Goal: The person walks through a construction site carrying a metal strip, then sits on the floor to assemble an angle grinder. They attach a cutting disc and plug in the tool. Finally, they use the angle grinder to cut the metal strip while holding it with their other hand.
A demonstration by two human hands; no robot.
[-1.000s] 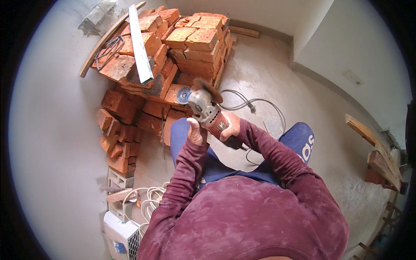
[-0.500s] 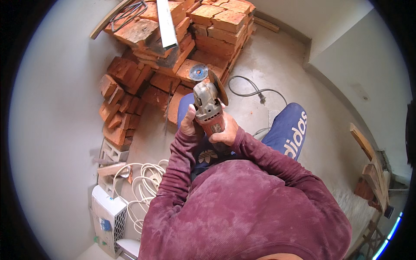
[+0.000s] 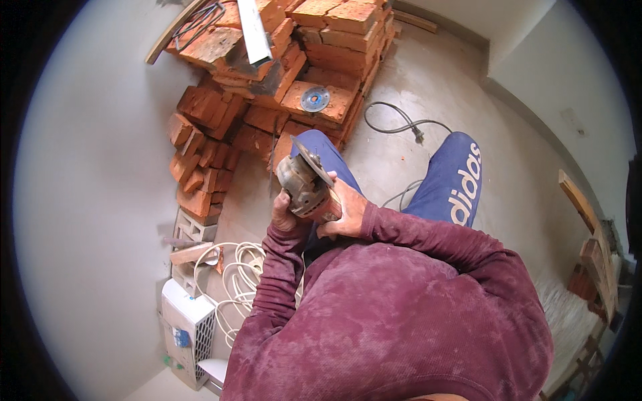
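Observation:
Close above my lap I hold an angle grinder (image 3: 306, 188) with a worn grey metal head and a reddish body. A thin disc (image 3: 311, 161) is fitted on it, tilted and seen nearly edge-on. My left hand (image 3: 285, 212) grips the side of the head, its thumb up against the metal. My right hand (image 3: 348, 204) is wrapped round the body from the other side; some of its fingers are hidden behind the tool. Ahead of my knees a second disc (image 3: 315, 99), grey with a blue centre, lies flat on a brick.
Stacked orange bricks (image 3: 344, 47) rise in front, with a white metal profile (image 3: 253, 33) across them. A dark cable with a plug (image 3: 418, 136) lies on the floor. At left are coiled white cable (image 3: 242, 281) and a white box (image 3: 190, 327); wooden boards (image 3: 588, 227) stand at right.
The grinder has come nearer my body and a little left, and its head has turned so the disc slants across its top. Both hands keep their hold. The whole view has shifted slightly.

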